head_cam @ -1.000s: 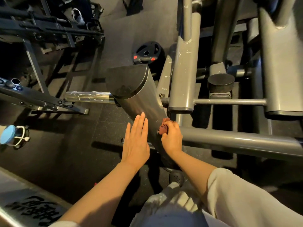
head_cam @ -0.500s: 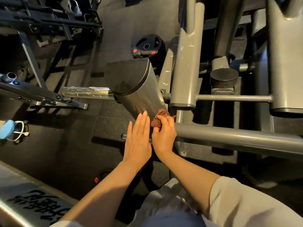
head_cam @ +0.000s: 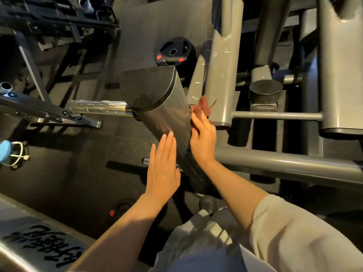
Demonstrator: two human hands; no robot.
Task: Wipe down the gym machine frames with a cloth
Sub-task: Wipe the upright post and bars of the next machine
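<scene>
Up on the post's (head_cam: 167, 116) right edge, the right hand (head_cam: 203, 142) pinches a reddish cloth (head_cam: 202, 107) against the metal; the left hand (head_cam: 163, 167) lies flat and straight-fingered, holding nothing, lower against the same post, beside the rail (head_cam: 284, 165)

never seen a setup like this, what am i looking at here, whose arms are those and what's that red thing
This is a single view from a camera worn on a person's head, looking down at their own arms in a gym. The right hand grips a small reddish cloth and rubs it on the side of a thick grey slanted frame post. The left hand is flat, fingers straight, beside that post. On the dark floor behind lies a black weight plate; at the left edge is a blue-capped bottle. More grey machine tubes cross on the right.
</scene>
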